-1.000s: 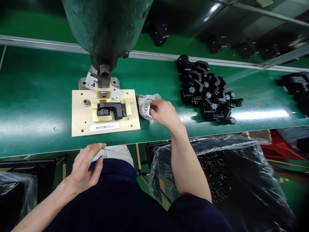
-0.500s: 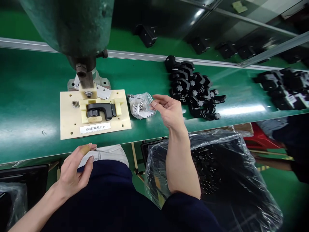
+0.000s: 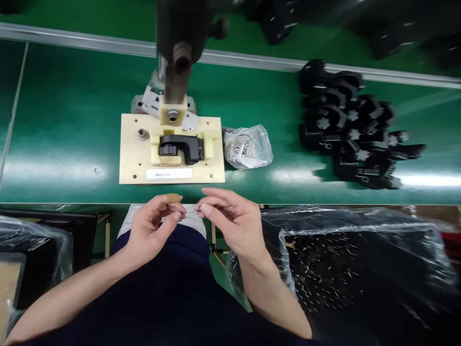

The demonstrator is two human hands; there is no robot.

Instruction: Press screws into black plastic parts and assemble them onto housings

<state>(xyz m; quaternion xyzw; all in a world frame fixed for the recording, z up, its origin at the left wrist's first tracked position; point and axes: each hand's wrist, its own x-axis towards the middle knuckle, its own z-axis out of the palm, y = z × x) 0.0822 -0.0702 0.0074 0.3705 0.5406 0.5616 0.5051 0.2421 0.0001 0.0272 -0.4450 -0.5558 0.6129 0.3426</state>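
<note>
My left hand [image 3: 149,230] is raised in front of the table edge, thumb drawn in against the curled fingers, a tan wrap on one finger. Facing it across a small gap, my right hand [image 3: 237,223] pinches thumb to fingertips. Whatever either pinch holds is too small to make out. Beyond them, a black curved plastic part [image 3: 185,144] lies in the yellow nest of a cream fixture plate [image 3: 129,163]. Right beside the plate sits a crumpled clear plastic bag [image 3: 252,146] with printing; its contents are blurred.
A press head [image 3: 180,67] stands over the back of the fixture. To the right lies a pile of black parts [image 3: 353,129]. Below the table's right side is a plastic-lined bin [image 3: 378,278] with many small dark pieces. Another lined box [image 3: 39,250] is at lower left.
My right hand has left the plastic bag and come back toward my body, close to my left hand. My left hand has risen toward it, its fingers drawn closer together. The view has shifted.
</note>
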